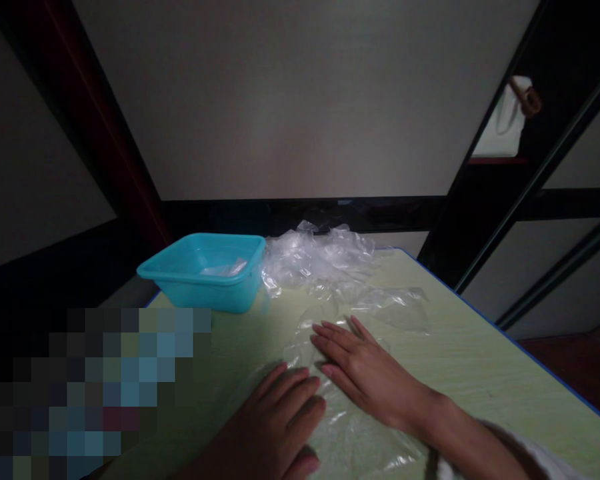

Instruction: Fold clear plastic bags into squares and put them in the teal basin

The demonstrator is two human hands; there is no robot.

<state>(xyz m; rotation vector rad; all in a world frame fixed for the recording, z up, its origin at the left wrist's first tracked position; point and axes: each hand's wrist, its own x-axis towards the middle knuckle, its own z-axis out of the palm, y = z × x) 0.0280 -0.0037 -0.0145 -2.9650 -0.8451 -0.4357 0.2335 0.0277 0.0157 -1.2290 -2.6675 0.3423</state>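
A clear plastic bag (345, 427) lies spread on the pale green table in front of me. My right hand (353, 360) rests flat on its upper part, fingers stretched out to the left. Lower and to the left, my left hand (285, 413) lies palm down on the bag's left side with its fingers apart. Neither hand grips anything. Beyond the hands, a crumpled heap of clear plastic bags (315, 257) sits at the table's far edge, and one flatter bag (395, 303) extends from it to the right.
A turquoise basin (205, 287) stands at the table's far left, with something clear and shiny inside. The table (480, 373) has a blue edge. Panelled doors (305, 100) rise behind it. A white bag (503, 127) sits on a shelf at right. The lower left is pixelated.
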